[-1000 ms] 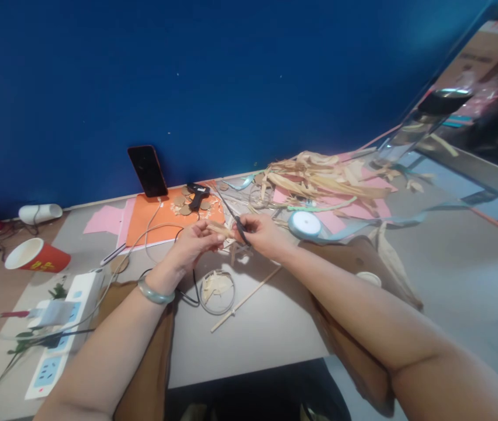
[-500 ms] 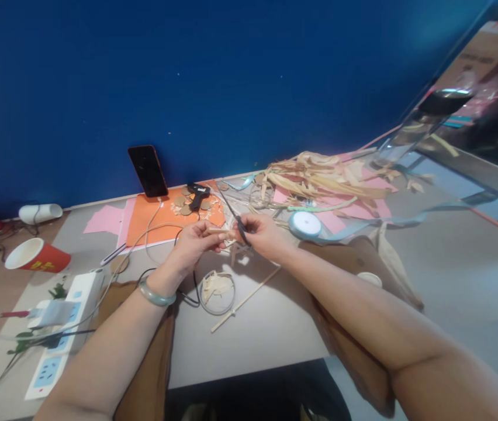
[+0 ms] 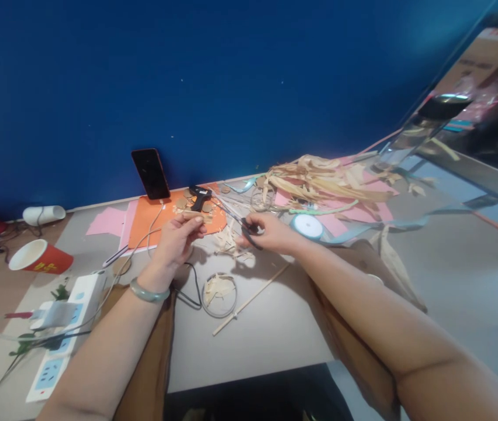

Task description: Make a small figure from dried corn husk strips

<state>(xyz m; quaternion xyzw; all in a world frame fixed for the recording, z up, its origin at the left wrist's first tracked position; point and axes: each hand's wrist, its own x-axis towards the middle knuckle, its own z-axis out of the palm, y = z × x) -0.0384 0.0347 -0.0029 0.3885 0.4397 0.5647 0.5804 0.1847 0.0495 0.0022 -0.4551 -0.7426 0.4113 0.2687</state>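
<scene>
We see two bare arms reaching over a cluttered grey table [image 3: 266,327] set against a blue wall. The left hand [image 3: 174,241] pinches a short, pale husk strip [image 3: 191,216] between thumb and fingertips, closed narrowly on it and lifted a little off the surface. The right hand [image 3: 270,231], at three o'clock from the left and well apart from it, is curled around the dark handles of scissors [image 3: 237,217], whose thin blades point away toward ten o'clock; we cannot tell whether the blades are parted. The strip sits at nine o'clock from the blade tips, near them but not between them. Pale trimmings [image 3: 231,245] lie on the table between the two hands. At six o'clock from them rests a wire ring [image 3: 218,295] with a stick [image 3: 251,298] just beside it. At twelve o'clock lies an orange sheet [image 3: 152,221] bearing a black glue gun [image 3: 199,197], with a phone [image 3: 151,173] leaning on the wall behind. A ribbon spool [image 3: 305,225] is near the right hand, at two o'clock, and dry husks [image 3: 319,178] are heaped beyond it. In our judgement, the strip is so short that the blades could nick the left fingertips if the two meet, and the light pinch could let it drop among the trimmings.
</scene>
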